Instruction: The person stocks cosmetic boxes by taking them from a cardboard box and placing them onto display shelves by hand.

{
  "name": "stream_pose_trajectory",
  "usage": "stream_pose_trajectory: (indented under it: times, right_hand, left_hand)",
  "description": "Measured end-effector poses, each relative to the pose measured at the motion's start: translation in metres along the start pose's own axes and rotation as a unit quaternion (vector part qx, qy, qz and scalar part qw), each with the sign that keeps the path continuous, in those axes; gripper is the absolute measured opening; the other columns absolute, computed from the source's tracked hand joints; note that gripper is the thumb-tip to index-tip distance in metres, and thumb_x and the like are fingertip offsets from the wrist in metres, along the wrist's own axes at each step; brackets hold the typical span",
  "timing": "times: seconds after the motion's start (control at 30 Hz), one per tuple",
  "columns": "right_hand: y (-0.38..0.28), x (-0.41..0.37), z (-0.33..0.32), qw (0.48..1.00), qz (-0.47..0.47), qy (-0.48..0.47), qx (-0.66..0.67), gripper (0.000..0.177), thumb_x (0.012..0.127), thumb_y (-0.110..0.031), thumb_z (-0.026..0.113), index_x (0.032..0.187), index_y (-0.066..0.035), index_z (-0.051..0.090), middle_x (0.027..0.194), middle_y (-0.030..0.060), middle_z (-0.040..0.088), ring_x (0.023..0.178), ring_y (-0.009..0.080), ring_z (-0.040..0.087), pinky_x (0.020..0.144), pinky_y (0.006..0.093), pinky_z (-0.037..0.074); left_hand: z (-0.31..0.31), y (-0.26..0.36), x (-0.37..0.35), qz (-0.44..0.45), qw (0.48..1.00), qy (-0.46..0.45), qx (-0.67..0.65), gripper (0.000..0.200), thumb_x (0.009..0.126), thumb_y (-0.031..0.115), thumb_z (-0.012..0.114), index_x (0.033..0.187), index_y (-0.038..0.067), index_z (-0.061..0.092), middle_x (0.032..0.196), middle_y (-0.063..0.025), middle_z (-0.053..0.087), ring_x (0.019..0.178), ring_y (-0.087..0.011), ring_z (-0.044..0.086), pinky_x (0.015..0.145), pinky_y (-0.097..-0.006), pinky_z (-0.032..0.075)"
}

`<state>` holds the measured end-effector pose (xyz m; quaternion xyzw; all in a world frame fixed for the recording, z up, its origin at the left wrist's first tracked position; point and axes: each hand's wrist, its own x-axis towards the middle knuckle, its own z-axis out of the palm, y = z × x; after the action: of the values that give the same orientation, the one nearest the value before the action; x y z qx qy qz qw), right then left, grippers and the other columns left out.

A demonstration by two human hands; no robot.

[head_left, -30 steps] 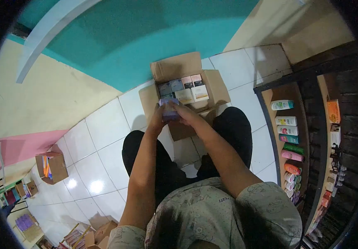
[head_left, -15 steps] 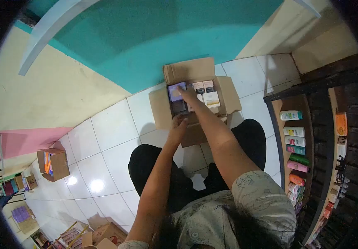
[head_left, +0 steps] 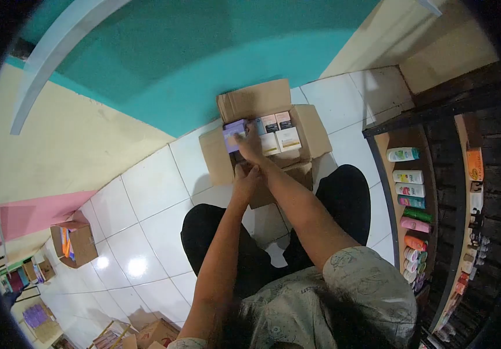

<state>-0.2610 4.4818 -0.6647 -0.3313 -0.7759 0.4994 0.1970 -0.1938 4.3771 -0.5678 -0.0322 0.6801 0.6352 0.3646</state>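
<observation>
An open cardboard carton (head_left: 215, 154) sits on the floor in front of me, its flaps folded outward. Inside it a purple box (head_left: 235, 129) fills the far left corner. My right hand (head_left: 249, 145) reaches in and grips the purple box at its right side, thumb on top. White boxes (head_left: 287, 139) and small peach-and-black boxes (head_left: 283, 120) stand to the right of that hand. My left hand (head_left: 244, 183) is at the carton's near left edge, just below my right wrist. Its thumb and a finger are apart, with the fingertips partly hidden.
On the right, a wooden shelf (head_left: 383, 174) carries several bottles. Another carton (head_left: 82, 247) with orange and blue items stands on the floor to the left. More cartons (head_left: 156, 334) lie at the lower left. A teal wall (head_left: 204, 70) rises behind the open carton.
My right hand has shifted slightly nearer on the purple box. My left hand has moved up against the carton's near edge, under the right wrist. The whole view has shifted a little.
</observation>
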Motion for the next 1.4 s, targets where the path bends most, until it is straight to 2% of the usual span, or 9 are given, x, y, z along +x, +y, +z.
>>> stream_pose_trajectory:
  times: [0.23,0.33,0.43,0.53,0.73,0.83,1.13,1.33,1.4]
  right_hand:
    - [0.062,0.037,-0.043,0.975,0.102,0.0,0.198,0.051,0.081,-0.022,0.073,0.119,0.003,0.049,0.112,0.0172,0.058,0.105,0.026,0.054,0.093,0.0375,0.042]
    - [0.044,0.018,-0.087,0.961,0.206,0.011,0.185,0.05,0.082,-0.023,0.072,0.118,0.003,0.05,0.113,0.0163,0.06,0.106,0.0261,0.055,0.093,0.0369,0.042]
    - [0.062,-0.008,-0.08,0.986,0.14,-0.055,0.07,0.048,0.085,-0.026,0.069,0.118,0.005,0.053,0.115,0.0167,0.058,0.096,0.0202,0.057,0.086,0.0333,0.046]
    - [0.071,-0.027,-0.046,0.979,0.135,-0.101,0.116,0.052,0.083,-0.03,0.069,0.118,0.005,0.053,0.114,0.02,0.058,0.103,0.0278,0.057,0.087,0.0383,0.046]
    - [0.026,-0.053,-0.014,0.968,0.017,0.068,-0.241,0.054,0.079,-0.031,0.07,0.118,0.002,0.054,0.115,0.0235,0.054,0.112,0.0401,0.051,0.092,0.0468,0.042]
    - [0.021,-0.048,-0.029,0.955,0.117,-0.088,-0.257,0.053,0.078,-0.03,0.07,0.118,0.001,0.054,0.118,0.0229,0.053,0.109,0.0397,0.052,0.092,0.0463,0.042]
    - [0.037,-0.033,-0.04,0.997,-0.062,0.024,-0.032,0.042,0.083,-0.025,0.067,0.112,0.002,0.055,0.108,0.019,0.058,0.1,0.034,0.056,0.088,0.042,0.044]
    - [0.036,0.009,-0.064,0.925,0.232,0.053,0.296,0.032,0.092,-0.023,0.051,0.109,0.004,0.056,0.092,0.01,0.06,0.085,0.0206,0.055,0.078,0.0364,0.045]
    - [0.041,0.011,-0.063,0.966,0.161,0.022,0.2,0.035,0.093,-0.024,0.046,0.105,0.007,0.057,0.094,0.0176,0.061,0.088,0.0287,0.057,0.08,0.0392,0.045]
  left_hand:
    - [-0.002,-0.002,0.002,0.03,0.996,0.009,0.086,0.033,0.092,0.023,0.057,0.112,-0.003,0.052,0.103,-0.0132,0.063,0.096,-0.0209,0.06,0.082,-0.0342,0.048]
    - [-0.001,-0.005,0.003,0.039,0.991,0.012,0.125,0.034,0.092,0.024,0.057,0.112,-0.003,0.053,0.1,-0.0162,0.064,0.096,-0.0262,0.062,0.084,-0.0366,0.047]
    - [-0.001,-0.012,0.013,0.02,0.988,-0.001,0.156,0.036,0.091,0.026,0.058,0.112,-0.004,0.053,0.102,-0.0207,0.064,0.097,-0.0326,0.062,0.086,-0.0394,0.046]
    - [-0.003,-0.026,0.019,0.074,0.985,-0.007,0.159,0.037,0.09,0.027,0.058,0.111,-0.004,0.054,0.103,-0.0237,0.063,0.099,-0.0368,0.061,0.086,-0.0417,0.046]
    - [-0.007,-0.002,0.0,0.049,0.968,0.032,0.244,0.037,0.089,0.027,0.057,0.108,-0.004,0.057,0.104,-0.0249,0.063,0.1,-0.0399,0.059,0.086,-0.0443,0.046]
    - [-0.008,0.006,-0.007,0.061,0.954,0.019,0.293,0.037,0.089,0.028,0.056,0.108,-0.003,0.059,0.104,-0.0247,0.063,0.1,-0.0404,0.059,0.086,-0.0457,0.046]
    - [-0.008,0.012,-0.012,0.053,0.919,0.01,0.391,0.041,0.089,0.034,0.052,0.11,0.0,0.059,0.103,-0.0234,0.064,0.097,-0.0417,0.06,0.085,-0.0479,0.046]
    - [-0.014,0.001,-0.014,0.027,0.869,-0.016,0.493,0.043,0.09,0.035,0.049,0.115,0.001,0.057,0.114,-0.0252,0.058,0.107,-0.0437,0.055,0.091,-0.049,0.046]
    - [-0.012,-0.004,-0.013,0.044,0.835,-0.032,0.547,0.045,0.091,0.034,0.048,0.121,0.002,0.055,0.127,-0.0254,0.052,0.119,-0.0433,0.048,0.095,-0.0492,0.044]
